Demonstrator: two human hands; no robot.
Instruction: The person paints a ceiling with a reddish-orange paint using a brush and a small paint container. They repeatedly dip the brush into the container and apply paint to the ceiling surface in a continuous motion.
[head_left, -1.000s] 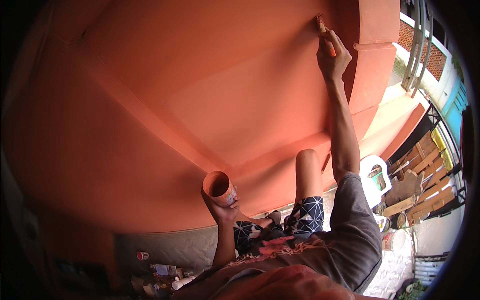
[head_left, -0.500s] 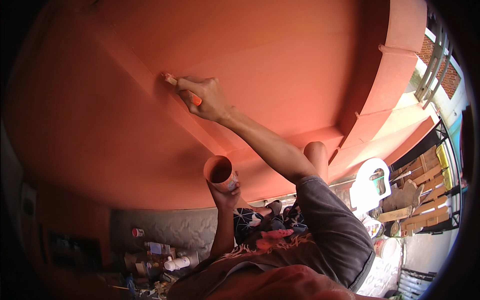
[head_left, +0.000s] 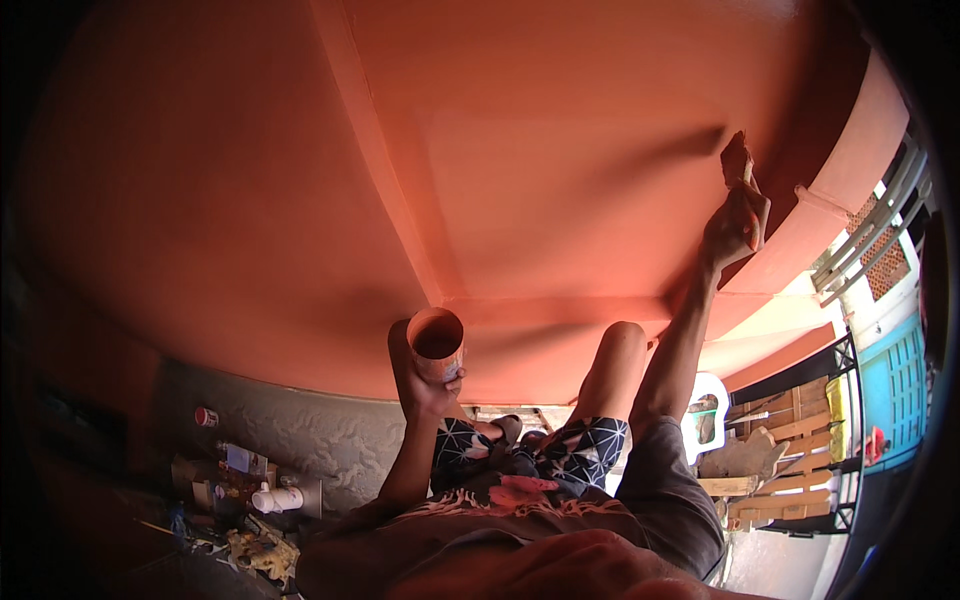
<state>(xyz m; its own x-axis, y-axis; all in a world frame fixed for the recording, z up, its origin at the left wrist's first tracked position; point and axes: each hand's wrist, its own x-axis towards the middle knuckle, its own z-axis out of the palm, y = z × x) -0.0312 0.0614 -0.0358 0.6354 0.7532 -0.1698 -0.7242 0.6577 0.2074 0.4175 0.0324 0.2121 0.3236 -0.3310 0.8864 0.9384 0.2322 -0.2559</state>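
Observation:
My right hand (head_left: pixel 738 228) is stretched out to the far right, closed around the handle of a paintbrush (head_left: pixel 737 158). The brush's bristle end points up, close to the orange-red wall (head_left: pixel 560 180); I cannot tell whether it touches. Low in the middle, my left hand (head_left: pixel 432 394) grips a paint cup (head_left: pixel 441 364) from below and the side. The cup is round, smeared with orange-red, and its mouth tilts towards me, dark inside. Just beyond the cup, a raised strip (head_left: pixel 375 160) runs up the wall.
A white plastic chair (head_left: pixel 712 415) stands at the right, by wooden slats (head_left: pixel 795 455). A blue panel (head_left: pixel 897 395) is farther right. On the floor at the left lie a white container (head_left: pixel 277 498), a small red-and-white tub (head_left: pixel 206 416) and mixed clutter.
My right hand has swung with the brush from the raised strip to the wall's right side. The view has shifted rightward. My left hand still holds the cup.

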